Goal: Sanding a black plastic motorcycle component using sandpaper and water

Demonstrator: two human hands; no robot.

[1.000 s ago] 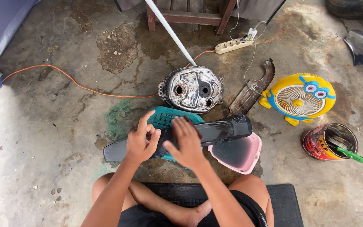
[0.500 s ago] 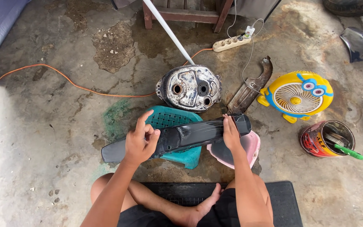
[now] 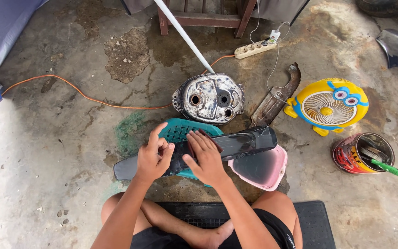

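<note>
Left hand (image 3: 154, 157) gripped a long black panel (image 3: 236, 143) lying across a teal basket (image 3: 180, 130); right hand (image 3: 204, 157) pressed flat-fingered on it, hiding whatever lay beneath, a dented metal tank (image 3: 210, 98) at 12 o'clock

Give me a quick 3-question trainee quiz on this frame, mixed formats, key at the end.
1. True or false: both hands rest on the long black panel.
2. Multiple choice: what lies straight beyond the teal basket, away from the person? A) the yellow fan B) the worn metal tank C) the paint can
3. Fill in: the green-handled brush sits in the ____.

Key
1. True: the left hand grips the panel near its left end, and the right hand lies flat on its middle.
2. B, the worn metal tank.
3. Paint can, right of the pink tub.
</note>
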